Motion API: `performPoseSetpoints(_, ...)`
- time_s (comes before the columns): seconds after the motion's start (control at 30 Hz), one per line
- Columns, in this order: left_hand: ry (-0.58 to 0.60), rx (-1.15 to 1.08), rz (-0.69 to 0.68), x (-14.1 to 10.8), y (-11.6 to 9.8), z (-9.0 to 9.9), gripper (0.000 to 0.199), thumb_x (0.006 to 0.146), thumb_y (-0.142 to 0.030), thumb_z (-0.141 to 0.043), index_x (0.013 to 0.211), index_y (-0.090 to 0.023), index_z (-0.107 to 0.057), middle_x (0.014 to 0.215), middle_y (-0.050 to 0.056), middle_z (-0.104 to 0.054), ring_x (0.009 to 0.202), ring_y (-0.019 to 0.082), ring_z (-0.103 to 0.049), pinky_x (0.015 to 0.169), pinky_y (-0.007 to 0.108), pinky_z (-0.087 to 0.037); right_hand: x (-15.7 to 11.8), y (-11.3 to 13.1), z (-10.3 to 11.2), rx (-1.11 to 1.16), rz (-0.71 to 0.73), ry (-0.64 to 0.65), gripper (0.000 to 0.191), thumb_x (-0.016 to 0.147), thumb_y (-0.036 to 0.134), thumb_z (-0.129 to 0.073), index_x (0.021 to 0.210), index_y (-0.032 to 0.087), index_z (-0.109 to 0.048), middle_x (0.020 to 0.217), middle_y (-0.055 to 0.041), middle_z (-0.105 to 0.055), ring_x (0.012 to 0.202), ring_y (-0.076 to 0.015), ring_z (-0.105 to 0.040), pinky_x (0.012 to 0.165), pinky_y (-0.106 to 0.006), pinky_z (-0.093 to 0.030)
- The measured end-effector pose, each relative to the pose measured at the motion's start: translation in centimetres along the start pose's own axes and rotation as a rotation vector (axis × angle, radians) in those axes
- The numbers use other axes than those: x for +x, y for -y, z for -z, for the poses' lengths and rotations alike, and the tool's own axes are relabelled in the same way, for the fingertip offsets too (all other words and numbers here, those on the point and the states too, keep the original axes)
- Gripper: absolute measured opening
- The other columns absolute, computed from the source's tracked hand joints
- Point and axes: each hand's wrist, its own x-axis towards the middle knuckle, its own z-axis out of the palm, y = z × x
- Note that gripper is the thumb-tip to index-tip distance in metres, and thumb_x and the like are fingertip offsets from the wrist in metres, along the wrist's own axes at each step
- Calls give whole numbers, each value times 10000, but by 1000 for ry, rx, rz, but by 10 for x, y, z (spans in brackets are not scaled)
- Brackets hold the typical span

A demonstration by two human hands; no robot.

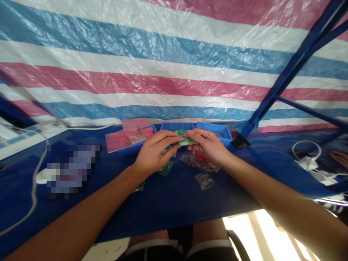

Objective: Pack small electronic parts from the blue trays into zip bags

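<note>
My left hand [156, 150] and my right hand [206, 145] meet over the middle of the blue-covered table [168, 206]. Their fingers pinch a small green plastic bag [181, 141] from either side. Just below my right hand lie small clear bags of brass-coloured parts [204, 181]. Two more green bags [165, 168] rest near my left wrist. Behind my hands stand blue plastic bins [214, 132], partly hidden by my fingers. Pink-tinted plastic bags [137, 130] lie on the bin at the left.
A dark phone [240, 142] lies right of the bins. A white cable coil [306, 152] sits further right, near another person's hand [339, 158]. A pixelated object [70, 170] and a cable lie left. A striped tarp [136, 69] and blue metal frame [296, 65] rise behind.
</note>
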Motion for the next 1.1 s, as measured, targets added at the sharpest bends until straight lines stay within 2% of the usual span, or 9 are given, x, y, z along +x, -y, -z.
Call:
performPoseSetpoints(0.13, -55, 39, 104, -1, -3, 0, 222, 1050, -273, -713, 1246, -175, -752, 987, 53, -769, 774, 132, -687, 743, 255, -574, -3, 4, -1, -182, 111, -37, 513, 925, 722, -738, 850, 215, -767, 737, -1, -632, 579, -120, -519, 541, -283, -426)
performPoseSetpoints(0.27, -25, 36, 219, -3, -5, -2, 366, 1044, -341, -733, 1381, -203, -696, 899, 1, -737, 687, 103, -651, 738, 234, -583, -6, 10, -1, -300, 234, -5, 357, 893, 580, -852, 925, 227, -806, 880, -10, -704, 685, -127, -573, 664, -289, -492)
performPoseSetpoints(0.4, 66, -19, 252, -2, -5, -2, 466, 1058, -374, -697, 1490, -223, -613, 1125, 69, -747, 868, 152, -723, 770, 261, -621, -4, 9, -1, -169, 166, 13, 355, 860, 527, -894, 1033, 231, -803, 901, -11, -759, 669, -134, -603, 609, -280, -486)
performPoseSetpoints(0.5, 64, -20, 144, 1, -5, 0, 549, 982, -409, -794, 1466, -207, -631, 1445, 174, -634, 1216, 268, -693, 899, 351, -646, -1, 5, 0, -30, 120, -19, 394, 821, 509, -926, 1072, 240, -783, 810, 23, -724, 639, -126, -580, 577, -262, -469)
performPoseSetpoints(0.57, 55, -18, 60, 2, -3, 1, 506, 963, -375, -818, 1417, -211, -665, 1461, 174, -632, 1302, 291, -660, 1014, 411, -625, 0, 3, 0, 43, 70, -32, 385, 811, 499, -936, 1051, 242, -781, 761, 39, -687, 605, -115, -553, 562, -254, -461)
performPoseSetpoints(0.67, 57, -4, 1, 1, -1, 2, 282, 1036, -237, -702, 1317, -228, -719, 1291, 118, -737, 1196, 236, -713, 1080, 415, -586, 0, 0, 0, 59, -19, -24, 391, 787, 515, -949, 1006, 233, -790, 787, 23, -702, 612, -119, -577, 560, -255, -477)
performPoseSetpoints(0.8, -11, 20, 70, -1, -1, 1, 205, 1065, -246, -666, 1245, -187, -743, 1170, 109, -777, 1052, 201, -746, 945, 329, -607, 0, 0, -1, -17, -15, -25, 436, 873, 655, -828, 977, 232, -813, 878, -36, -732, 780, -181, -666, 593, -268, -516)
performPoseSetpoints(0.97, -31, 106, 195, -3, -4, -1, 322, 1053, -335, -711, 1344, -198, -717, 951, 30, -759, 730, 127, -672, 793, 262, -587, -3, 4, -2, -123, 110, 18, 412, 894, 656, -806, 967, 250, -800, 965, -21, -742, 776, -176, -658, 687, -311, -565)
performPoseSetpoints(1.1, 8, 49, 246, -6, -4, -1, 482, 1052, -360, -704, 1500, -208, -608, 984, 16, -758, 694, 113, -659, 756, 242, -576, -4, 6, -5, -133, 134, 58, 401, 814, 562, -918, 986, 235, -761, 913, -5, -752, 687, -149, -627, 628, -296, -545)
